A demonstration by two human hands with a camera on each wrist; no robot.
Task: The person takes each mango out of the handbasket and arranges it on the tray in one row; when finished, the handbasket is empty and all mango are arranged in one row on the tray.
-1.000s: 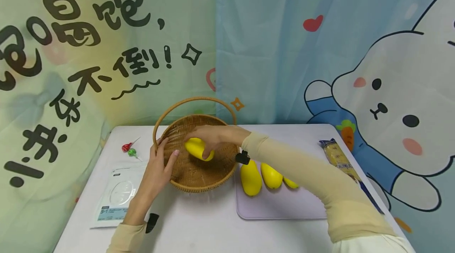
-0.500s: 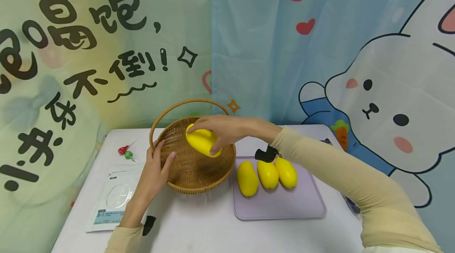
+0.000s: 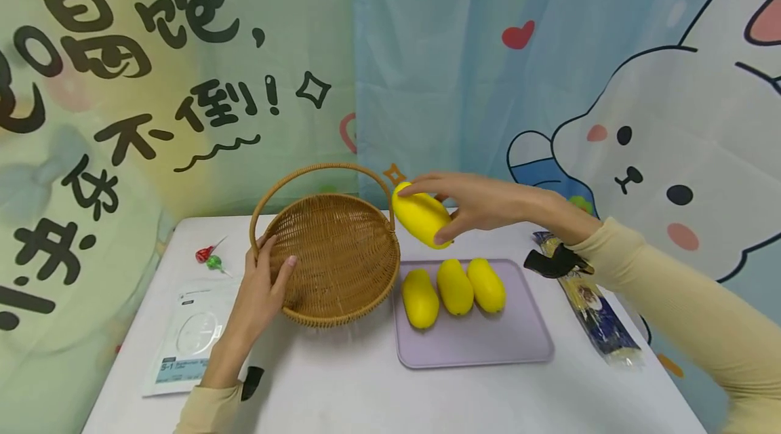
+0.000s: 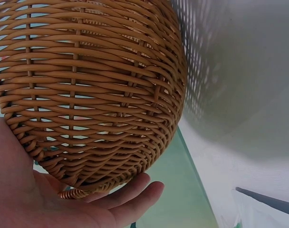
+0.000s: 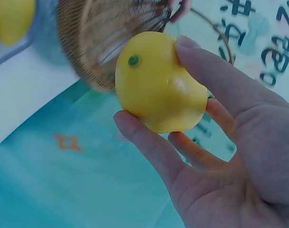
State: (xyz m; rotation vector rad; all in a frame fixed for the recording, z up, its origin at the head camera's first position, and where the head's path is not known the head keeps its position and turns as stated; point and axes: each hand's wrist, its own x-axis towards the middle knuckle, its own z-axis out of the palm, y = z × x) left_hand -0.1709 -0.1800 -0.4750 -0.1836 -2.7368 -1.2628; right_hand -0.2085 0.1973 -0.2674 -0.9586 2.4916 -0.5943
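Observation:
A yellow mango (image 3: 422, 217) with a green stem end hangs in the air at the basket's right side, over the far edge of the tray. My right hand (image 3: 488, 202) holds it between thumb and fingertips; the right wrist view shows the mango (image 5: 158, 80) close up. My left hand (image 3: 262, 288) grips the left rim of the brown wicker basket (image 3: 335, 251), which tilts toward me. In the left wrist view the basket's woven side (image 4: 87, 95) fills much of the picture. Below the held mango, several more mangoes (image 3: 455, 287) lie on the lilac tray (image 3: 476, 346).
Two lollipops (image 3: 210, 258) and a white printed packet (image 3: 189, 339) lie at the table's left. A blue and gold package (image 3: 588, 298) rests at the right. A printed curtain (image 3: 427, 81) hangs behind the table; the basket's arched handle (image 3: 323, 166) stands up.
My right hand has lifted the mango out of the basket and carried it right, past the rim. The left hand keeps its hold on the basket. The head view has shifted slightly.

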